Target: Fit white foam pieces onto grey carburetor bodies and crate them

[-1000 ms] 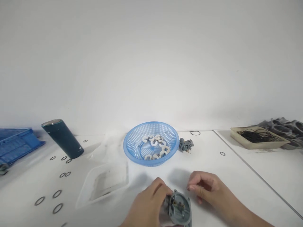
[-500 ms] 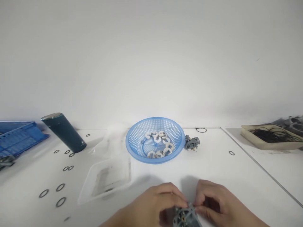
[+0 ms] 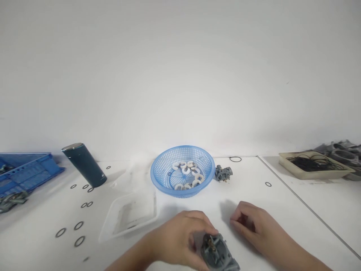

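Observation:
My left hand (image 3: pixel 180 239) is wrapped round a grey metal carburetor body (image 3: pixel 218 252) at the bottom middle of the view, its open face turned up. My right hand (image 3: pixel 251 224) hovers just right of it with the fingers curled in a loose pinch; whether anything is between them is too small to see. Beyond both hands stands a blue mesh basket (image 3: pixel 158 171) holding several white curved pieces (image 3: pixel 187 175). A second small grey carburetor part (image 3: pixel 223 173) lies right of the basket.
A clear plastic tray (image 3: pixel 128 216) lies left of my hands. Several black O-rings (image 3: pixel 79 241) are scattered on the white table. A dark teal cylinder (image 3: pixel 84 170), a blue crate (image 3: pixel 25 171), and a beige tray of black rings (image 3: pixel 313 165) stand further off.
My right hand has drawn back from the carburetor body to the right. My left hand keeps hold of the body, which now shows more of its open face.

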{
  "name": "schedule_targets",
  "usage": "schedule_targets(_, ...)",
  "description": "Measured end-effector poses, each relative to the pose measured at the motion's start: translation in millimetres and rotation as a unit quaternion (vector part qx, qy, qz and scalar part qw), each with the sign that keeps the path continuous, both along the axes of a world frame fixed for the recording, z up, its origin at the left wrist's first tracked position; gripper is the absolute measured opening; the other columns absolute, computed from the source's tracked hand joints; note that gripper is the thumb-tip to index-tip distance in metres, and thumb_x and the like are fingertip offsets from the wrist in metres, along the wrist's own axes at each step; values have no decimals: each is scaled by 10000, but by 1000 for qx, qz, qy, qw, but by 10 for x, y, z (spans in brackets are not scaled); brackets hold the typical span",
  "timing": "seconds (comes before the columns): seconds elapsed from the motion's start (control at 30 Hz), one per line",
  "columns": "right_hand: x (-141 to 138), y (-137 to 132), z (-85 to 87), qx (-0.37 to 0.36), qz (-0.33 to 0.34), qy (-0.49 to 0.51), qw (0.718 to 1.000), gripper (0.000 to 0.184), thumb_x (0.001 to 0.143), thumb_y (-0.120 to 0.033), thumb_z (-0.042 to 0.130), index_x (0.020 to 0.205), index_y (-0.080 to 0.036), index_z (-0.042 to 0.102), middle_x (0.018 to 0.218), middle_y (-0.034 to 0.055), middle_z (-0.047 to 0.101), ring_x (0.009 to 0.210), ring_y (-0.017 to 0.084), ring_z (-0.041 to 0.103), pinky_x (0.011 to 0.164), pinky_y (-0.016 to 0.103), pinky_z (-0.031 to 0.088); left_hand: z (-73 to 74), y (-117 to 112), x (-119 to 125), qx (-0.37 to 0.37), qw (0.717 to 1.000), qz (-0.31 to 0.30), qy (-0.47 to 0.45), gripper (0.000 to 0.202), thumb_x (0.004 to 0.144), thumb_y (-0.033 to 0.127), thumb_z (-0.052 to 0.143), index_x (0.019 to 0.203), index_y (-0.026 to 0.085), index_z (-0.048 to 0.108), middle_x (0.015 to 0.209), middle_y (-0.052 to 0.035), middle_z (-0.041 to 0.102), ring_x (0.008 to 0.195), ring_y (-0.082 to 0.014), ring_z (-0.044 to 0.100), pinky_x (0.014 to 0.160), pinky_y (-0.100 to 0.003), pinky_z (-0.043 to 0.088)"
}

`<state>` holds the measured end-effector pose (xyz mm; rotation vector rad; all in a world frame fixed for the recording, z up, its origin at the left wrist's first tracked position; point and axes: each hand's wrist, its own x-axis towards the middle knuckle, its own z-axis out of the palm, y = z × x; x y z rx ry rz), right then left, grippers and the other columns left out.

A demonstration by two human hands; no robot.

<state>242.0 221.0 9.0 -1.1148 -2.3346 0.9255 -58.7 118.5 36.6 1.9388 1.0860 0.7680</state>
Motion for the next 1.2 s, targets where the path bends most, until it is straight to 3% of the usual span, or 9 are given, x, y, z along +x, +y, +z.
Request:
schedule_targets(0.13, 7, 10, -26, 15, 8, -3, 1000, 284, 1049, -462, 580, 921, -248, 716, 886, 42, 711, 719, 223, 599, 666, 336, 440, 243, -4, -76, -22, 996, -15, 87, 877, 643, 724, 1026, 1390, 317, 814, 1340, -82, 825, 1220, -335, 788, 1172, -465, 565)
schedule_targets(0.23, 11, 24, -53, 22, 10, -1, 1000, 259, 1034, -444, 599, 908, -241, 699, 893, 45, 725, 731, 224, 620, 672, 334, 448, 648, -91, -131, -44, 983, -28, 175, 987, 636, 723, 1016, 1485, 309, 729, 1358, -64, 846, 1177, -341, 806, 1106, -454, 571)
schedule_targets(0.3, 14, 31, -64, 17, 7, 2, 1000, 234, 1026, -429, 626, 912, -238, 696, 884, 44, 734, 726, 221, 632, 667, 330, 450, 1025, -97, -132, -21, 969, -8, 248, 708, 790, 633, 938, 1389, 291, 780, 1191, -32, 890, 1029, -298, 822, 966, -402, 583)
schedule_targets(0.37, 17, 33, -67, 17, 6, 9, 1000, 228, 1022, -427, 646, 906, -236, 693, 876, 44, 734, 724, 221, 634, 667, 329, 446, 1377, 22, -126, 17, 942, 20, 334, 306, 1016, 385, 699, 1287, 311, 820, 1066, 13, 884, 911, -212, 801, 905, -354, 569)
schedule_targets(0.47, 22, 32, -57, 23, 9, 14, 1000, 244, 1023, -433, 632, 889, -237, 689, 872, 48, 725, 738, 228, 627, 674, 333, 435, 1613, 461, -163, 33, 922, 68, 379, 282, 1032, 276, 637, 1232, 289, 834, 1155, -33, 858, 1033, -245, 771, 930, -373, 557)
schedule_targets(0.53, 22, 34, -43, 23, 12, 14, 1000, 234, 1021, -418, 619, 889, -237, 689, 871, 49, 720, 752, 233, 628, 682, 333, 434, 1527, 831, -203, 5, 910, 69, 408, 289, 1028, 290, 706, 1292, 225, 805, 1196, -83, 838, 1075, -272, 762, 971, -419, 591)
schedule_targets(0.63, 14, 44, -14, 24, 16, 15, 999, 203, 1007, -388, 627, 893, -233, 690, 873, 49, 721, 758, 232, 632, 688, 328, 439, 1206, 1264, -188, -43, 899, 28, 436, 427, 1034, 359, 802, 1417, 194, 713, 1349, -104, 768, 1145, -259, 753, 1027, -480, 645)
schedule_targets(0.8, 4, 48, 53, 24, 22, 14, 999, 154, 984, -327, 647, 889, -222, 706, 916, 52, 732, 777, 226, 660, 700, 318, 456, 824, 1441, 24, -57, 881, 32, 469, 363, 1085, 428, 749, 1355, 189, 718, 1303, -100, 753, 1121, -246, 748, 998, -471, 667)
schedule_targets(1.2, 30, 36, 27, 39, 33, 1, 999, 218, 1008, -395, 622, 891, -231, 704, 900, 69, 747, 790, 263, 676, 711, 347, 457, 902, 1401, -176, -99, 855, 39, 508, 485, 1074, 384, 769, 1512, 212, 647, 1453, -126, 706, 1244, -290, 735, 1053, -520, 670)
